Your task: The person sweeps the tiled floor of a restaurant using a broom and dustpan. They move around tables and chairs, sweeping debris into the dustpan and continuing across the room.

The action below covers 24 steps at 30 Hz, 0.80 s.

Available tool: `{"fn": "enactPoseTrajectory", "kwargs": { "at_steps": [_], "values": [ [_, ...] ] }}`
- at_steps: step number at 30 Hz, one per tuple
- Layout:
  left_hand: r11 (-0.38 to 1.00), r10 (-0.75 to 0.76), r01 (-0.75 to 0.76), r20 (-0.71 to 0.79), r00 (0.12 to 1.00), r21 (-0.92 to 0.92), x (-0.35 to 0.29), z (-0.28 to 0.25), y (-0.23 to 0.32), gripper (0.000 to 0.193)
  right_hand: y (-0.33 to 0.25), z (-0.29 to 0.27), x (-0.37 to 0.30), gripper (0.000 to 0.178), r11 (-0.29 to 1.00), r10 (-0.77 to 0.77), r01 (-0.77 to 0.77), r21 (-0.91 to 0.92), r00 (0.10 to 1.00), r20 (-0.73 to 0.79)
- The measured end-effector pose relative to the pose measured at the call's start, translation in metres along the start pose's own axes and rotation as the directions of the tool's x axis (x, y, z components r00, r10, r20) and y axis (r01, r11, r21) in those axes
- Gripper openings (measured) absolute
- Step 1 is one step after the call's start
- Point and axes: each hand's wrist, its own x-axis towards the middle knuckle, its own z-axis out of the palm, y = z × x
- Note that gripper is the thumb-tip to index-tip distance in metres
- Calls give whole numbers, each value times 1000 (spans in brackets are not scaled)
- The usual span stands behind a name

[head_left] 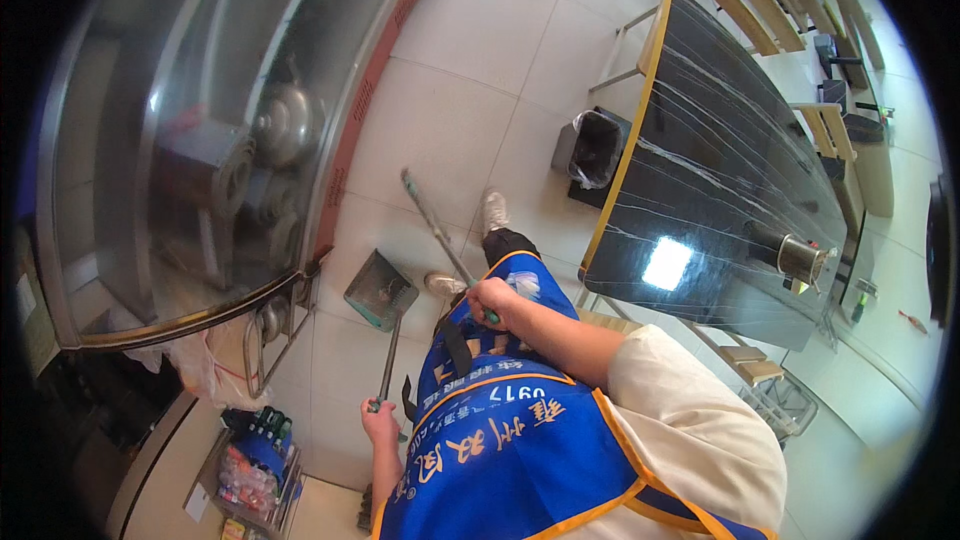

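Observation:
My left hand (380,420) is closed around the upper end of a long-handled dustpan (382,288). The dark pan with a greenish edge rests on the floor and holds some small bits I cannot make out. My right hand (492,302) grips the handle of what looks like a broom (428,212). Its thicker, greenish far part slants away to the upper left, beyond the pan, and appears narrow from this angle. Whether its tip touches the tiles I cannot tell. My shoes (495,210) are beside the tools, partly hidden by my blue apron (480,440).
A glass-and-metal display counter (230,140) curves along the left. At right stands a black marble-patterned table (720,170) with a metal pot (802,258), and a lined bin (590,148) beside it. Wooden chairs (750,10) are farther off. A rack with packages (250,470) stands lower left.

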Motion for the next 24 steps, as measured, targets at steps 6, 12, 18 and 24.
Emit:
{"fn": "enactPoseTrajectory", "kwargs": {
  "at_steps": [6, 12, 18, 24],
  "values": [
    [999, -32, 31, -67, 997, -12, -10, 5, -2, 37, -69, -58, 43, 16, 999, -27, 29, 26, 998, -58],
    [996, -58, 62, -48, 997, 69, -31, 29, 48, 45, -303, -136, 74, 5, 850, -263, 201, 488, 963, 62],
    [998, -61, 61, -114, 992, 1, -69, 50, 102, 34, -498, -101, 111, 11, 636, -610, 270, -723, 749, -258],
    [1000, 5, -6, -53, 999, -12, -73, 53, 119, 23, -494, -69, 100, 20, 586, -769, 445, -677, 568, -293]
  ]
}}
